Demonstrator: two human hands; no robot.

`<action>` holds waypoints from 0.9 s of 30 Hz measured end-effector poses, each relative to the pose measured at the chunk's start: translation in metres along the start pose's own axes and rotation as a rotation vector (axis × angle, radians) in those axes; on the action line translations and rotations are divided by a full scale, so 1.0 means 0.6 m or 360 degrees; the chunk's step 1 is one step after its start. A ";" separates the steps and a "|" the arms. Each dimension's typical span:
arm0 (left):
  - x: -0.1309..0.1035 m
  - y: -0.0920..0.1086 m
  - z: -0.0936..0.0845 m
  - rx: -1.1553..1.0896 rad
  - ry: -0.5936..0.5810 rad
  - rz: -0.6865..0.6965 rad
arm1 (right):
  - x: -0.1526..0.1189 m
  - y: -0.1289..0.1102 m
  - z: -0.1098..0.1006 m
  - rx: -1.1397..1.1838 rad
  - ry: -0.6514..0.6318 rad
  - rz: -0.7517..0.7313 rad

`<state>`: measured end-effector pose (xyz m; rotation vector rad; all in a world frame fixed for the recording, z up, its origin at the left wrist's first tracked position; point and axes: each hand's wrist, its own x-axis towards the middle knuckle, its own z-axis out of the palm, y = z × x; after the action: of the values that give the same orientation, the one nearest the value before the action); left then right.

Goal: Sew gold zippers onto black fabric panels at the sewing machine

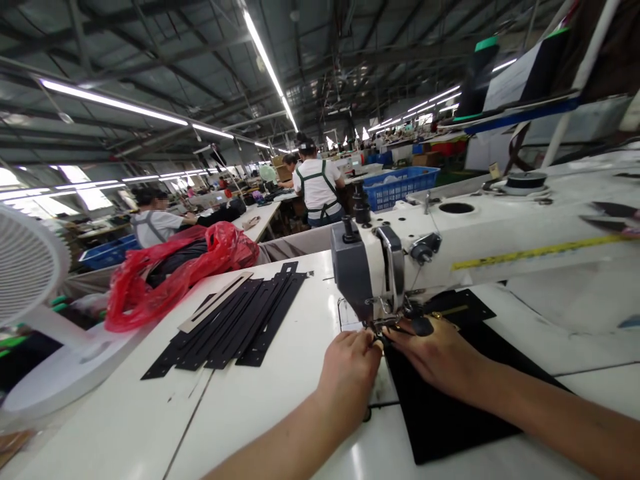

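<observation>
My left hand (349,373) is closed, its fingertips curled together just left of the presser foot of a white and grey sewing machine (350,273). What those fingers pinch is too small and covered to make out. Under the machine arm lies a flat black panel (450,427), its near part hanging toward me over the white table. My right hand (443,357) rests on this panel, fingers bent and gripping its edge beside the needle. The stitching spot is hidden between the two hands. Past the right hand, a black strip (470,303) lies on the panel.
Several black slotted strips (240,313) and one beige strip (215,303) lie fanned on the white table (280,413). Behind them is a red plastic bag (225,247), with a white fan (30,280) at left. Scissors (613,219) rest on the machine. Co-workers (317,187) sit ahead.
</observation>
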<state>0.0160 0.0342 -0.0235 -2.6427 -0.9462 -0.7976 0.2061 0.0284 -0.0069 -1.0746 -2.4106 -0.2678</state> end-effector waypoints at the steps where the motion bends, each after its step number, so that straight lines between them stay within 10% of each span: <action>1: 0.000 0.000 0.001 0.0000 0.0000 -0.0006 | 0.001 0.000 0.000 0.0001 0.0003 0.0000; 27: -0.002 -0.004 -0.002 -0.0226 -0.0087 -0.0151 | -0.006 0.003 0.020 -0.0050 0.0151 0.0076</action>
<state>0.0133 0.0350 -0.0231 -2.7712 -1.0738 -0.8480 0.2052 0.0315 -0.0189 -1.1069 -2.3007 -0.3337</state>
